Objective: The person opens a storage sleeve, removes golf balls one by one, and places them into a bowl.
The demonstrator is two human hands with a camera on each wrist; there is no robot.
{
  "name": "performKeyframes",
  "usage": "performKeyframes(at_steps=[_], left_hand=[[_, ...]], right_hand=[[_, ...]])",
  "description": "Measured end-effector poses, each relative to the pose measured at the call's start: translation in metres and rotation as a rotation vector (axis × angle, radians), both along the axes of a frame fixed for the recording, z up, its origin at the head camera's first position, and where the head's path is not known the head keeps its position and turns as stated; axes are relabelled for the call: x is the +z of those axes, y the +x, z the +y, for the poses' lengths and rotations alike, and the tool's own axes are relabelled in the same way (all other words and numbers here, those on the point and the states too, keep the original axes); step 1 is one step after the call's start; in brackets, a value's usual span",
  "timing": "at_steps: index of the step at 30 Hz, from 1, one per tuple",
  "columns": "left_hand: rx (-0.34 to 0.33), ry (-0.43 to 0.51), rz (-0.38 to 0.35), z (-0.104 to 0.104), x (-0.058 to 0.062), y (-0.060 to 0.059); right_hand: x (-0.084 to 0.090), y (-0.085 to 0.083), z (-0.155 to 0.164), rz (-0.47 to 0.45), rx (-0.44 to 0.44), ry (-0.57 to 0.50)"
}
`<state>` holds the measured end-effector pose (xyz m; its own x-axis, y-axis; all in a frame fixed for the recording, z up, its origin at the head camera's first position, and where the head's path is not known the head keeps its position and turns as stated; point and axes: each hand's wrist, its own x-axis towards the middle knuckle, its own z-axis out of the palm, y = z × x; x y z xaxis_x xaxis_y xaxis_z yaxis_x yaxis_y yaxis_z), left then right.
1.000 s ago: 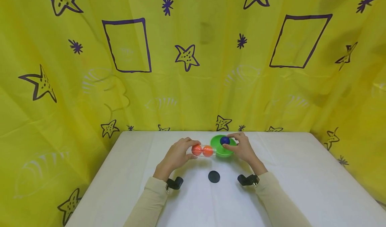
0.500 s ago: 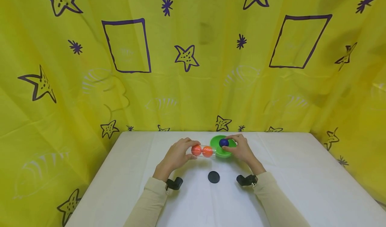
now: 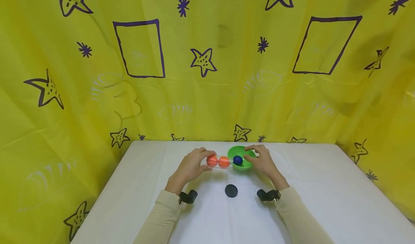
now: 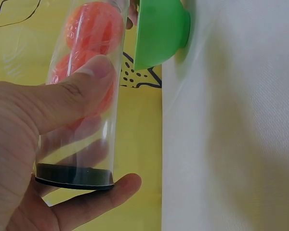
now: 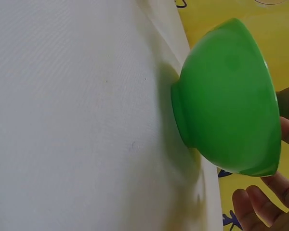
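Observation:
My left hand (image 3: 191,166) grips a clear plastic tube (image 4: 111,139) held sideways above the table. Orange balls (image 3: 224,162) sit inside it, and a black cap (image 4: 74,177) closes the end near my palm. The tube's other end points at a green bowl (image 3: 249,164), overlapping its near left rim in the head view. At that end, over the bowl, is a dark blue ball (image 3: 237,160). My right hand (image 3: 263,161) is spread beside it, thumb and fingers apart, fingertips just right of the ball. In the right wrist view the bowl hides the ball.
A black round disc (image 3: 231,190) lies on the white-covered table (image 3: 201,218) between my forearms. Behind the table hangs a yellow curtain (image 3: 207,100) with star drawings. A black wrist camera (image 3: 267,195) is strapped to each arm.
The blue ball has moved left and nearer, from between my right fingers to the tube's end. My right fingers have let go of it. My left hand holds the tube nearly still.

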<state>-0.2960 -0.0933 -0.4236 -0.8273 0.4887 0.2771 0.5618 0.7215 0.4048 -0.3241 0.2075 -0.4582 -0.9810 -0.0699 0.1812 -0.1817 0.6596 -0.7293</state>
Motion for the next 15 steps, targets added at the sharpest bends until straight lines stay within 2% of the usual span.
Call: performKeyframes(at_steps=[9, 15], left_hand=[[0.01, 0.0, -0.015, 0.0, 0.001, 0.0], [0.023, -0.007, -0.006, -0.001, 0.0, -0.001]], right_hand=[[0.007, 0.017, 0.002, 0.089, 0.018, -0.017], [0.011, 0.033, -0.002, 0.116, 0.037, 0.024]])
